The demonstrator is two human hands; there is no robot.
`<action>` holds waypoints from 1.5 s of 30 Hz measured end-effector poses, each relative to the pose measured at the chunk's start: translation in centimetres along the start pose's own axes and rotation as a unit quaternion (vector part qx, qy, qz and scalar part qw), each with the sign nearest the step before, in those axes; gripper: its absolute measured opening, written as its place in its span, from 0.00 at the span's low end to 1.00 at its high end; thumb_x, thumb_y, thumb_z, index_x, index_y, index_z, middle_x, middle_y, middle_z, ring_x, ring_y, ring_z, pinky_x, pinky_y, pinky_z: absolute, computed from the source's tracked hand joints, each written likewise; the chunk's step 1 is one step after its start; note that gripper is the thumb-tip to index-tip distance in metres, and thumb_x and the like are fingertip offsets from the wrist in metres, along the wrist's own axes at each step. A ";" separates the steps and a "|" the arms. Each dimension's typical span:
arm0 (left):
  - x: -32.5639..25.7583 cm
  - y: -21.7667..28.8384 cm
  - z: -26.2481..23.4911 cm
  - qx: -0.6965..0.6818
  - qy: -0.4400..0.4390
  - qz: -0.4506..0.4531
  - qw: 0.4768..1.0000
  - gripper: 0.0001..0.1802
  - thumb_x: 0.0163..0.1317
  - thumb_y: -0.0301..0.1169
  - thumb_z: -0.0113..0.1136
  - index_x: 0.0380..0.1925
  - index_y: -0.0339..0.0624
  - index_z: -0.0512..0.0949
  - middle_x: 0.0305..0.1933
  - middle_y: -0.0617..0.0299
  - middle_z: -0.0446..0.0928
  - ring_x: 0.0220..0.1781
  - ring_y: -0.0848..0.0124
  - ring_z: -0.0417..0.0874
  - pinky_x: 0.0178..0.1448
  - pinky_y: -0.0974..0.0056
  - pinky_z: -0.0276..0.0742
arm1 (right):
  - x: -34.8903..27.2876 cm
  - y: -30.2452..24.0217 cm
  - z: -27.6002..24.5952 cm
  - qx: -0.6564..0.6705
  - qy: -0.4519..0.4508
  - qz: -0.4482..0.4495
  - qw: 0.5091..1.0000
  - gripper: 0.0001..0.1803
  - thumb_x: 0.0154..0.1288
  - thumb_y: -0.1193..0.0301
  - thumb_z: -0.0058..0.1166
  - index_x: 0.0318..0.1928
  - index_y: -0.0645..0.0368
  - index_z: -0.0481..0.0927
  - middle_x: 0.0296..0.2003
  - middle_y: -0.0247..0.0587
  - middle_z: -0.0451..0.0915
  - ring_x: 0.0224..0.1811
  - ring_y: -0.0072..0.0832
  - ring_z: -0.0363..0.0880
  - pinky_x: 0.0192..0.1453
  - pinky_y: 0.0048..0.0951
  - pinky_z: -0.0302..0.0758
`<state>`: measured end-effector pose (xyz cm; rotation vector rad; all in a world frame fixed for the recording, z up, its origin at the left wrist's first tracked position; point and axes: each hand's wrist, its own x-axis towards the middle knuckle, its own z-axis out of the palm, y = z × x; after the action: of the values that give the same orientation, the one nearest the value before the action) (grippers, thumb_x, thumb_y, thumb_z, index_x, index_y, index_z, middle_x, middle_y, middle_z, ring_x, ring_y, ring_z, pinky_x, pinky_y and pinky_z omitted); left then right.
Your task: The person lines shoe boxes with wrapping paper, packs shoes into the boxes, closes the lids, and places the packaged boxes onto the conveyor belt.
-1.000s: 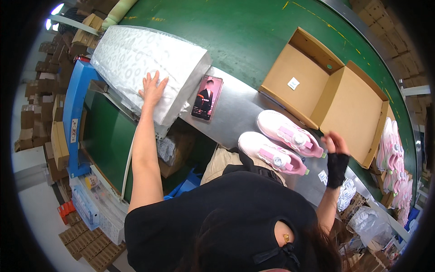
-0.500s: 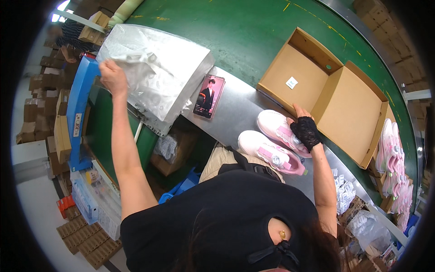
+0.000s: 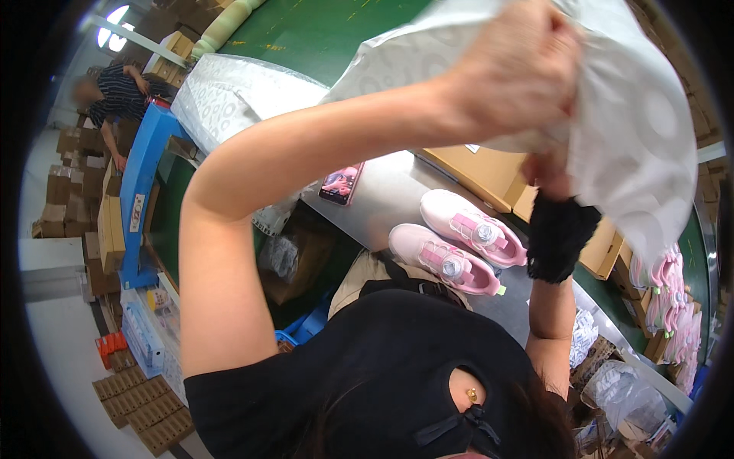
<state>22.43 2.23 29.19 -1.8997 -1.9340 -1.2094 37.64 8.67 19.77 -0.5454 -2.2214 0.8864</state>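
A large white tissue paper sheet (image 3: 634, 130) with faint grey circles hangs in the air over the open brown shoebox (image 3: 489, 176), hiding much of it. My left hand (image 3: 520, 73), crossed over to the right, is closed on the sheet's upper part and slightly blurred. Close below it, my right hand (image 3: 552, 180), wearing a black lace glove (image 3: 562, 237), has its fingers curled at the sheet's lower edge; the paper partly hides them. Two white and pink sneakers, a far one (image 3: 470, 223) and a near one (image 3: 440, 256), lie side by side on the metal table (image 3: 390, 187).
A stack of patterned paper (image 3: 245, 96) in clear plastic lies at the left, near a phone (image 3: 342, 183) and a blue frame (image 3: 141, 191). More pink sneakers (image 3: 669, 298) stand at the far right. Another person (image 3: 122, 96) is at the back left among cartons.
My left hand has swung from the paper stack to the right, carrying a sheet across the shoebox. My right hand has left the sneakers and risen to the sheet.
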 end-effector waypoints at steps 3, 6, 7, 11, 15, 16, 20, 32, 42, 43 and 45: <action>1.6 1.9 0.4 -0.225 -0.086 -0.086 0.967 0.22 0.58 0.42 0.51 0.27 0.28 0.73 0.28 0.46 0.74 0.29 0.58 0.78 0.35 0.62 0.76 | 2.0 3.6 -0.4 0.241 0.176 0.089 0.950 0.09 0.62 0.69 0.46 0.40 0.60 0.72 0.28 0.34 0.73 0.26 0.21 0.68 0.31 0.23 0.68; 0.6 -1.2 3.8 -0.007 -0.046 0.063 0.997 0.33 0.51 0.54 0.54 0.38 0.29 0.71 0.39 0.43 0.71 0.47 0.50 0.71 0.51 0.54 0.67 | 2.5 9.2 -4.5 0.509 0.227 0.139 0.818 0.08 0.62 0.68 0.46 0.36 0.61 0.73 0.24 0.31 0.70 0.23 0.19 0.67 0.32 0.21 0.68; -0.3 -2.3 4.3 0.025 -0.089 0.052 0.994 0.35 0.50 0.55 0.54 0.42 0.30 0.69 0.39 0.45 0.71 0.46 0.51 0.72 0.49 0.54 0.68 | 2.1 11.2 -6.6 0.584 0.210 0.141 0.772 0.08 0.62 0.70 0.46 0.38 0.61 0.72 0.24 0.30 0.69 0.23 0.18 0.67 0.34 0.20 0.67; -5.2 -8.7 6.6 0.163 -0.278 -0.011 0.947 0.38 0.49 0.55 0.55 0.53 0.41 0.62 0.54 0.48 0.64 0.60 0.55 0.61 0.59 0.45 0.56 | -2.7 19.4 -13.1 0.481 0.420 0.226 0.736 0.10 0.61 0.64 0.49 0.32 0.59 0.72 0.19 0.30 0.71 0.21 0.19 0.69 0.29 0.19 0.71; -12.0 -16.5 5.9 0.363 -0.251 -0.076 0.894 0.41 0.44 0.58 0.56 0.58 0.54 0.60 0.64 0.48 0.53 0.66 0.53 0.50 0.59 0.35 0.45 | -7.7 22.7 -13.5 0.416 0.532 0.272 0.686 0.11 0.59 0.65 0.52 0.35 0.61 0.74 0.18 0.30 0.71 0.21 0.20 0.71 0.26 0.19 0.71; -12.3 -17.5 5.7 0.361 -0.230 -0.073 0.901 0.43 0.44 0.58 0.57 0.59 0.53 0.59 0.65 0.48 0.50 0.67 0.53 0.49 0.60 0.35 0.43 | -10.1 25.5 -14.6 0.393 0.496 0.256 0.731 0.12 0.56 0.65 0.55 0.35 0.61 0.74 0.21 0.31 0.73 0.22 0.22 0.72 0.26 0.21 0.69; -13.5 -21.7 4.3 0.374 -0.089 -0.041 0.922 0.45 0.41 0.60 0.58 0.59 0.54 0.59 0.66 0.49 0.49 0.68 0.53 0.46 0.58 0.30 0.38 | -14.5 28.1 -16.3 0.326 0.597 0.301 0.668 0.16 0.54 0.62 0.57 0.38 0.59 0.74 0.31 0.37 0.76 0.30 0.27 0.73 0.32 0.28 0.70; -17.7 -26.1 5.2 -0.361 -0.132 -0.664 0.642 0.37 0.49 0.48 0.63 0.46 0.22 0.67 0.40 0.53 0.75 0.40 0.66 0.77 0.43 0.63 0.75 | -21.6 20.5 -10.2 0.079 0.288 0.345 0.890 0.20 0.51 0.63 0.56 0.45 0.57 0.72 0.41 0.37 0.73 0.41 0.31 0.73 0.44 0.33 0.71; -13.6 -23.3 11.2 -0.053 -0.084 -0.364 0.926 0.18 0.57 0.41 0.52 0.30 0.33 0.74 0.25 0.52 0.77 0.27 0.63 0.77 0.32 0.59 0.69 | -14.4 6.0 4.7 -0.222 -0.184 -0.164 0.943 0.03 0.42 0.73 0.49 0.17 0.54 0.75 0.13 0.32 0.70 0.27 0.28 0.72 0.47 0.53 0.62; -13.1 -23.4 11.0 0.032 -0.046 -0.319 0.946 0.17 0.57 0.40 0.52 0.28 0.32 0.72 0.23 0.48 0.76 0.25 0.58 0.77 0.32 0.57 0.68 | -12.5 5.3 4.0 -0.224 -0.169 -0.177 0.943 0.03 0.44 0.70 0.51 0.20 0.54 0.76 0.14 0.32 0.70 0.26 0.27 0.72 0.47 0.53 0.62; -12.2 -21.7 8.4 0.024 -0.027 -0.303 0.952 0.16 0.57 0.38 0.50 0.26 0.32 0.70 0.24 0.42 0.74 0.26 0.49 0.75 0.32 0.53 0.67 | -7.1 1.2 0.8 -0.143 -0.206 -0.064 0.966 0.07 0.45 0.68 0.54 0.24 0.57 0.77 0.18 0.31 0.72 0.33 0.26 0.72 0.51 0.43 0.63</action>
<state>8.49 1.46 6.95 -1.3551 -2.6590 -1.2273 42.03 4.98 15.37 -0.3617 -2.7546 0.6586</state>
